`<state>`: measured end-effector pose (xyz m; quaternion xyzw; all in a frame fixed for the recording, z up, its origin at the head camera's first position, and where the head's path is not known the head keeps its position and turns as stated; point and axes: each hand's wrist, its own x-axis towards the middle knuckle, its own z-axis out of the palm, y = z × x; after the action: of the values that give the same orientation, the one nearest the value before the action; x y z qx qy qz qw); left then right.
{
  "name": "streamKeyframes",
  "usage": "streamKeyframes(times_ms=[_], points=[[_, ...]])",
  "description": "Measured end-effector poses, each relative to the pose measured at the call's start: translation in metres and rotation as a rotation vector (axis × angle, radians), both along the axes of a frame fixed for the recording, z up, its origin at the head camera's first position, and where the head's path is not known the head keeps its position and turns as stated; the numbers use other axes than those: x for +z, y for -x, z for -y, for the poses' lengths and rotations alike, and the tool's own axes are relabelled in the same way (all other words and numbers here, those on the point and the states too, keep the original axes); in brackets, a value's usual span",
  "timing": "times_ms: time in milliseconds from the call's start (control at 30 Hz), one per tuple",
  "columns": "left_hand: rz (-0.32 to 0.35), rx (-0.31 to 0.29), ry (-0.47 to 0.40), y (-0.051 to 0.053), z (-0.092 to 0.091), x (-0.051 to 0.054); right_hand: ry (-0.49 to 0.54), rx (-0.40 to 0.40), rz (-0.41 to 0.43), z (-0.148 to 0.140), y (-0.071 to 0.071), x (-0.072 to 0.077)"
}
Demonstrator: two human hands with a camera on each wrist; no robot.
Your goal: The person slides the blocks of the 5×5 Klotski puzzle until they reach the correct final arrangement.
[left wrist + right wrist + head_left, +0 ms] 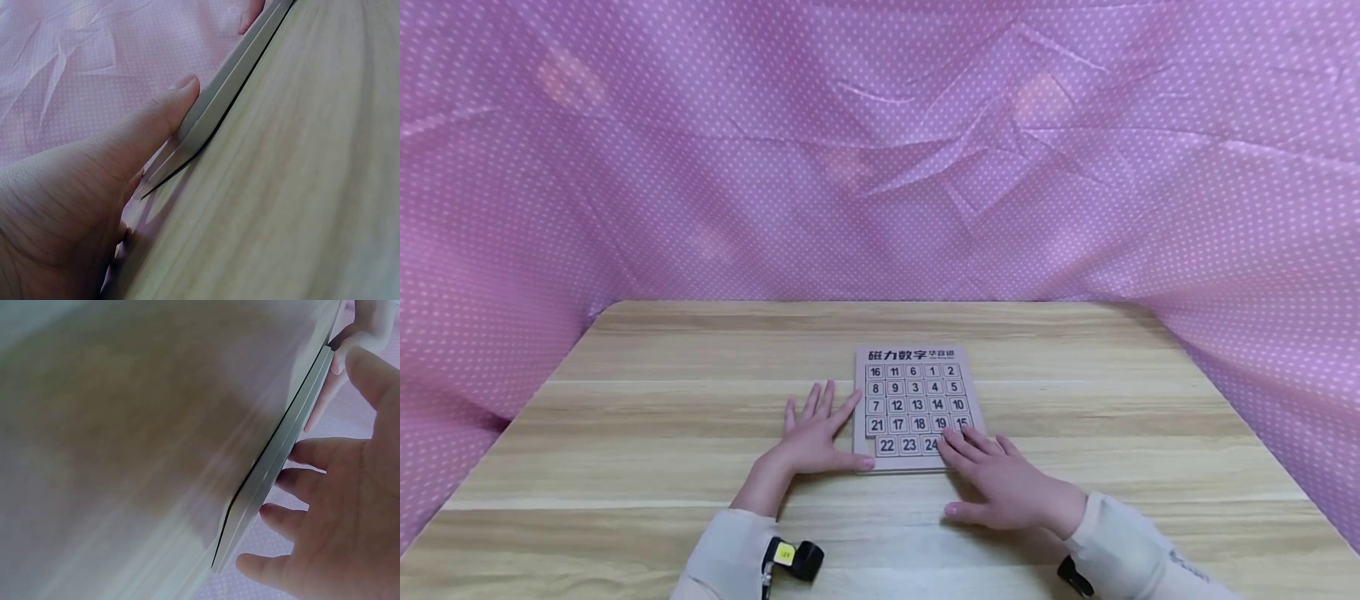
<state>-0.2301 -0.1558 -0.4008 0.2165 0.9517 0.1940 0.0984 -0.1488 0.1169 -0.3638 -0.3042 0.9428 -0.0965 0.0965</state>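
A flat sliding number puzzle [862,375] lies on the wooden table, its tiles in rows. The top row reads 16, 11, 6, 1, 2; in the bottom row 22, 23 and 24 show, with a narrow gap left of 22. My left hand [812,446] rests at the puzzle's left side, fingers spread, thumb [181,94] on the lower left corner. My right hand [1011,487] lies over the lower right corner, its straight fingertips touching the tiles near 24 and 15. Those fingers hide whatever lies right of 24.
The wooden table [662,417] extends on all sides of the puzzle. A pink dotted cloth [880,167] hangs behind it and along both sides. A wrist camera [805,560] is strapped to the left wrist, and a black device [1075,577] shows at the right wrist.
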Motion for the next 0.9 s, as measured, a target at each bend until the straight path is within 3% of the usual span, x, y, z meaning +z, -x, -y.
streamKeyframes(times_ms=[533,700,900], points=[[-0.017,0.011,-0.006,-0.008,-0.005,-0.002,-0.020,0.028,0.018,0.006,0.000,-0.002],[-0.014,0.014,-0.004,-0.009,-0.006,-0.002,0.020,-0.003,0.025,0.000,0.012,-0.001],[-0.011,0.015,-0.015,-0.009,-0.006,-0.003,0.025,-0.120,-0.002,-0.010,0.039,-0.005]])
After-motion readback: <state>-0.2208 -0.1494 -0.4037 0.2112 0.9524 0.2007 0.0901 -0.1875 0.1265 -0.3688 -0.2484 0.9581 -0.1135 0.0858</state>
